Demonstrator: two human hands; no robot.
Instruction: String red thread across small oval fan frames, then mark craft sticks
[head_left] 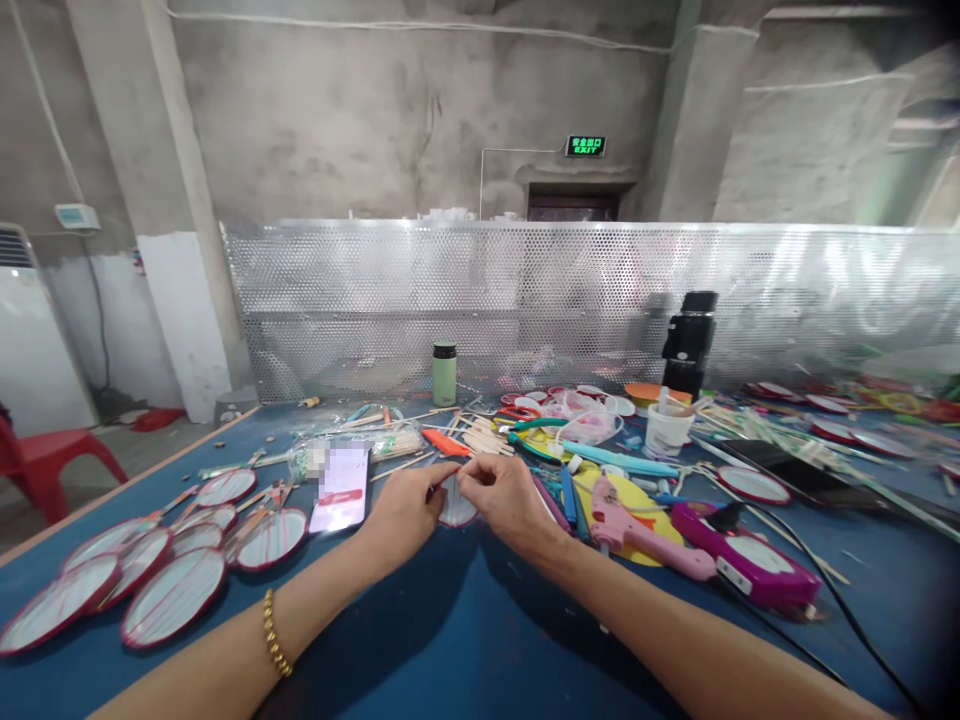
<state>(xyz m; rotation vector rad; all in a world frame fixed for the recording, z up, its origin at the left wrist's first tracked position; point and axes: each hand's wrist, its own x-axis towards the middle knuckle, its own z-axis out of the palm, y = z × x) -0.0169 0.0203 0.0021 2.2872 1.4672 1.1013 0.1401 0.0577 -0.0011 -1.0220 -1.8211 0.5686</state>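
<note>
The left hand, at the centre of the frame, has thumb and fingers closed on the left edge of a pale disc, a thin, round piece partly hidden between the two hands. The right hand has thumb and forefinger together at the disc's upper right; whether anything sits between these fingertips cannot be told. A bracelet of round gold-coloured beads encircles the left wrist. The blue tabletop lies beneath. Left of the hands is a flat, rectangular phone; at lower left, red-rimmed discs with pale faces overlap. Right of centre, a pink glue gun lies partly over a yellow sheet, beside a glossy purple block with a black cable. Flat wooden sticks lie just beyond the hands. Farther back stand a cylindrical green bottle and, at right, a taller black flask, both before a perforated metal panel. A rough grey wall fills the upper frame.
</note>
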